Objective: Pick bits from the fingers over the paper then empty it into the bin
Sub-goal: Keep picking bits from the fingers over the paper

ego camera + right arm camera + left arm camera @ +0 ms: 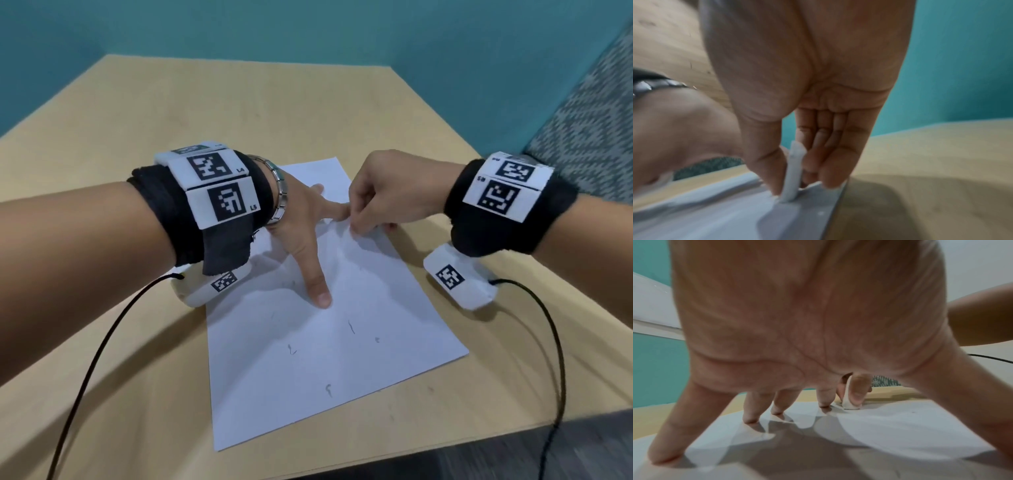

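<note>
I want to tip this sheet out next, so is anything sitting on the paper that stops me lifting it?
Yes: your left hand presses spread fingertips onto the paper, pinning it, while your right hand pinches a white strip over its far edge. No bin is visible.

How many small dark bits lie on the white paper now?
4 clear: bit one, bit two, bit three, bit four, all on the paper's near half. Fainter ones or hidden ones are possible.

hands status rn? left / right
Left hand: open, fingers spread, fingertips pressing on the paper.
Right hand: pinching a small white strip between thumb and fingers, over the paper.
</note>
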Available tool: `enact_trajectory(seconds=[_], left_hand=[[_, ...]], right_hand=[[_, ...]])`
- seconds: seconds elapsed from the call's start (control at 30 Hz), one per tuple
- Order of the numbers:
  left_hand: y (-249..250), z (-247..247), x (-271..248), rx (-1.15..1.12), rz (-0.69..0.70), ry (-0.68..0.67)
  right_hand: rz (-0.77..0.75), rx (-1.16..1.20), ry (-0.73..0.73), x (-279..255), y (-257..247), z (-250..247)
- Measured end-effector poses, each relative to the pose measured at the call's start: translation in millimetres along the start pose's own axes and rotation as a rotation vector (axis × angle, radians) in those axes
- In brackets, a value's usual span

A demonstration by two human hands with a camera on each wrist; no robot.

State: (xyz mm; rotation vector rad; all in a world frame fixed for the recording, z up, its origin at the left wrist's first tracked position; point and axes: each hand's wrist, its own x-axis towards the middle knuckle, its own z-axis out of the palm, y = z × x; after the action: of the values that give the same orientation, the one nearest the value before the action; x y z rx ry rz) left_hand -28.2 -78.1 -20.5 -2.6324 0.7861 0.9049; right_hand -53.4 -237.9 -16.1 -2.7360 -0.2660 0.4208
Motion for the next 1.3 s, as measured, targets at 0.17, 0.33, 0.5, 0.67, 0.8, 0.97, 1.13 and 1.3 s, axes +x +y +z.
enact_trajectory(seconds=[0.17,0.33,0.5,0.67,0.8,0.97,1.13,1.3], left_hand=[[3,-1,-3,0.013,0.001,0.016],[2,-1,-1,-0.002,0.006,-0.001],[1,-1,-1,-0.010,0.003,-0.003],[0,0,0,0.012,-0.004,0.000],[1,0,-1,-0.005,0.003,0.004],[4,0,-1,0.025,-0.019,-0.020],[9,-3,-4,0.070,-0.027,-0.008],[11,-5,-6,0.067,-0.022,-0.005]], right_hand=[[-0.074,0.035,-0.181,-11,-11,13],[-0.029,0.037,0.004,-3,2,4],[-0.024,0.035,-0.047,-4,0,3],[-0.071,0.034,-0.133,-9,-8,10],[-0.008,0.018,0.063,-2,6,-1],[-0.084,0.033,-0.155,-15,-5,11],[-0.037,-0.020,0.035,-7,7,0],[-0.060,-0.043,-0.089,-16,0,5]])
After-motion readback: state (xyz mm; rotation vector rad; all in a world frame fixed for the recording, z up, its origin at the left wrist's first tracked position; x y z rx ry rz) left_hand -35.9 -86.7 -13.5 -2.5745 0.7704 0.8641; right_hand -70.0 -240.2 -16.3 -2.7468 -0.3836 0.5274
